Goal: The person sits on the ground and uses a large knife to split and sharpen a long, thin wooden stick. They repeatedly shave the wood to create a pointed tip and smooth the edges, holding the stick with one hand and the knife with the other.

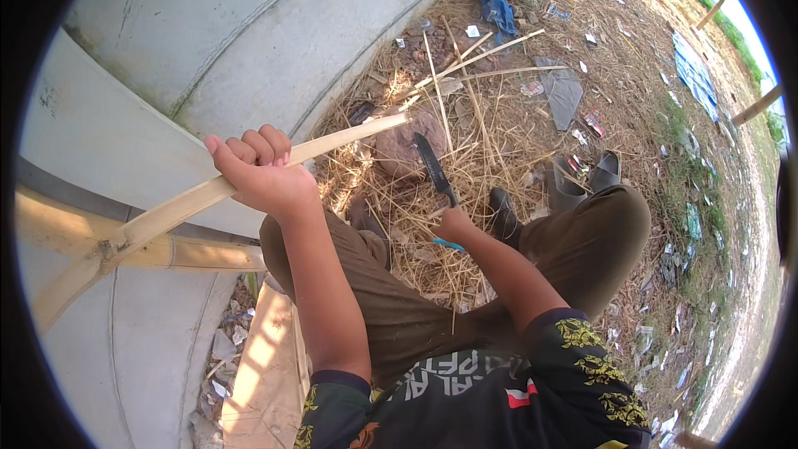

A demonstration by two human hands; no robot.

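Bamboo strip (249,175) slants left to far centre, left hand (262,170) fingers wrapped tight around it, steadying it. Right hand (455,223) fingers closed on machete (434,168), blade pointing far over straw-littered ground (499,125), poised for trimming probably.

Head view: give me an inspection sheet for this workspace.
Surface: bare ground strewn with dry straw.
Job's things: long split bamboo strip; dark-bladed knife.
Clutter: bamboo slivers, stone, scattered litter, blue cloth, sandals.
Hands: left hand grips the strip; right hand holds the knife, blade pointing away.
Cables: nothing seen.
Surroundings: curved concrete wall, bamboo pole, grass at the edge.
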